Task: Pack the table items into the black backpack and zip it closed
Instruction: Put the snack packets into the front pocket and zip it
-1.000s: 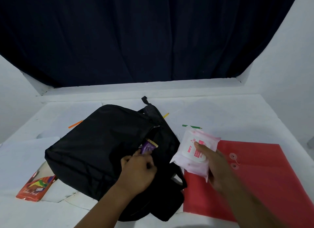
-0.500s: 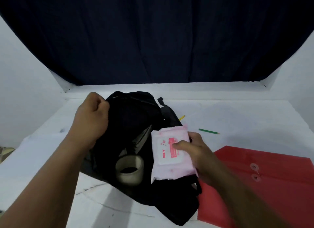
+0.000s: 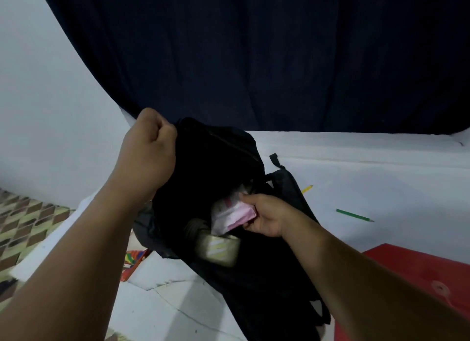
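The black backpack (image 3: 218, 167) stands open on the white table. My left hand (image 3: 147, 150) grips its top flap and holds it up. My right hand (image 3: 264, 213) holds a pink and white wipes pack (image 3: 234, 214), which is partly inside the bag's opening. A roll of clear tape (image 3: 221, 249) lies in the opening just below the pack. Deeper inside the bag it is too dark to see.
A red envelope folder (image 3: 419, 272) lies at the right. A green pencil (image 3: 353, 215) and a yellow pencil (image 3: 307, 188) lie beyond the bag on the white table (image 3: 381, 178). A colourful packet (image 3: 132, 262) pokes out at the bag's left. Dark curtain behind.
My right hand has moved the wipes pack from in front of the bag into its opening. My left hand has lifted the flap higher. The view has swung left.
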`<action>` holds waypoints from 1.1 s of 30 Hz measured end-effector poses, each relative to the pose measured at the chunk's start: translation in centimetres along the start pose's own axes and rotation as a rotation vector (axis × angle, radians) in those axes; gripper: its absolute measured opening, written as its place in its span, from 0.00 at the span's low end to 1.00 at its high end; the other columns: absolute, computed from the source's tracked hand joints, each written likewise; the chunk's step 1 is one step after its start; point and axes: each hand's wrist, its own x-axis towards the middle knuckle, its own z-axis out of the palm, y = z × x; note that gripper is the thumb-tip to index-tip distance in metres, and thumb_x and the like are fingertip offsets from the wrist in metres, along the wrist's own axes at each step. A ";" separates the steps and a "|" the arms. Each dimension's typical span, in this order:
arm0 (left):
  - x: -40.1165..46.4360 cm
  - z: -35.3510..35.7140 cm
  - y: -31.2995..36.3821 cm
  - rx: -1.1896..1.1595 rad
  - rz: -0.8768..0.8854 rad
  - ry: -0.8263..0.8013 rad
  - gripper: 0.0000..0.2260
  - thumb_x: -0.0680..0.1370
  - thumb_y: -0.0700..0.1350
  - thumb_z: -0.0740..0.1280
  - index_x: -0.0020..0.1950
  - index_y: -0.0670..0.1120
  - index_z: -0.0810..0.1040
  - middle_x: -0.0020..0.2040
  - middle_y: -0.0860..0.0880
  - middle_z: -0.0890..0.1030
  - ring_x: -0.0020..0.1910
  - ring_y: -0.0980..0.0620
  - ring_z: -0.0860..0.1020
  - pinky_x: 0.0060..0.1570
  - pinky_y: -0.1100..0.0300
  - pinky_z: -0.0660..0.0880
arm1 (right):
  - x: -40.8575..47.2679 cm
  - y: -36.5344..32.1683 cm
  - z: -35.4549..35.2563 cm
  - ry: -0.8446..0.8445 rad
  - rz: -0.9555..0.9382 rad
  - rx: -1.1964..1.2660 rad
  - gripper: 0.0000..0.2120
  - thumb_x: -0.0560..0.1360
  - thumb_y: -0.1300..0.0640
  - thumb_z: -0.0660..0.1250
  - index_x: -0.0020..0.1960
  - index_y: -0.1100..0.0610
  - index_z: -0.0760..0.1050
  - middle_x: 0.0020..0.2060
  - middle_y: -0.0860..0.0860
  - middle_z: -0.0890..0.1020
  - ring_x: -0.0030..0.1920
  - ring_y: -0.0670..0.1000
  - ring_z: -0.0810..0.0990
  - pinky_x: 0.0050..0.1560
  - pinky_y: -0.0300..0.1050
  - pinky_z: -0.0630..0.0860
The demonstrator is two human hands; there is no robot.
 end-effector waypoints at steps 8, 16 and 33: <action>0.5 -0.3 -0.7 -0.004 -0.006 0.003 0.06 0.81 0.43 0.57 0.45 0.44 0.69 0.36 0.52 0.72 0.31 0.58 0.68 0.27 0.67 0.66 | 0.5 3.5 2.3 0.401 -0.482 0.313 0.24 0.63 0.54 0.79 0.56 0.62 0.79 0.49 0.57 0.85 0.51 0.55 0.84 0.55 0.48 0.80; -1.2 0.3 0.2 0.018 0.025 -0.010 0.08 0.83 0.42 0.57 0.50 0.38 0.71 0.38 0.50 0.72 0.31 0.61 0.67 0.28 0.71 0.66 | 1.3 4.3 1.5 0.484 -0.725 -0.331 0.04 0.74 0.65 0.73 0.46 0.60 0.78 0.38 0.53 0.82 0.40 0.50 0.80 0.42 0.38 0.73; -3.8 0.4 0.2 -0.023 -0.003 -0.133 0.08 0.83 0.43 0.56 0.49 0.41 0.71 0.37 0.50 0.73 0.32 0.61 0.69 0.28 0.70 0.67 | -1.0 4.3 3.2 0.276 -0.553 -0.653 0.16 0.75 0.75 0.64 0.62 0.75 0.70 0.51 0.67 0.78 0.43 0.48 0.80 0.42 0.32 0.74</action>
